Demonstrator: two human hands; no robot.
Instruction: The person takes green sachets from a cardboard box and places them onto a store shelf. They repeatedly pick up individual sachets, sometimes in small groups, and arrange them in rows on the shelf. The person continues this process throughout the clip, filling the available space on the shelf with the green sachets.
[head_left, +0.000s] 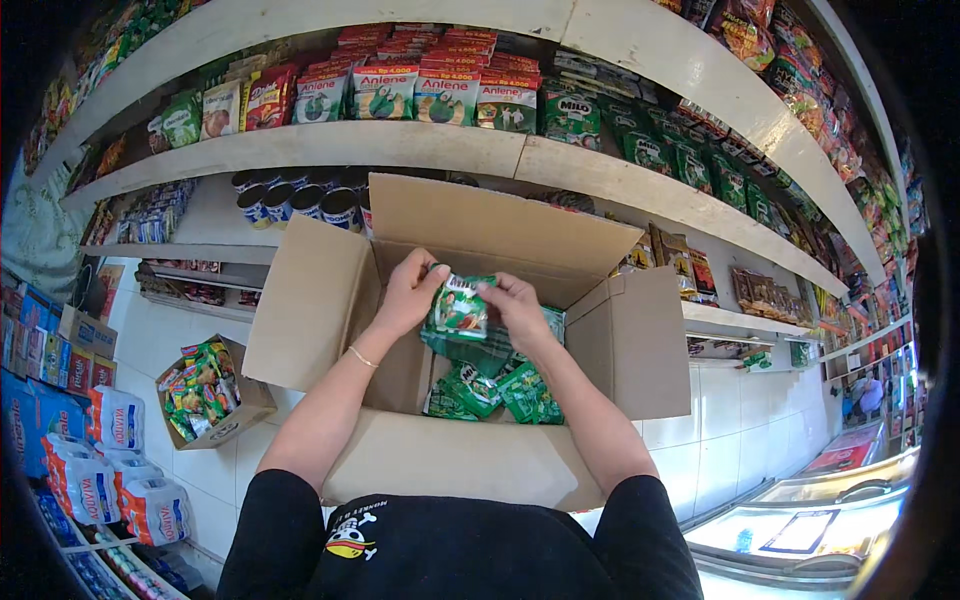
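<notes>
Both hands hold a green Milo sachet above a large open cardboard box. My left hand pinches its upper left corner between thumb and fingers. At its upper right edge, my right hand grips it the same way. Several green Milo packs lie loosely on the bottom of the box, partly in shadow. The box's flaps stand spread outward, and the near flap lies under my forearms.
Shelves ahead carry Anlene packs, Milo packs and tins. At the left, a smaller carton of colourful sachets stands on the tiled floor near wrapped Aquviva bottle packs. A glass-topped freezer is at lower right.
</notes>
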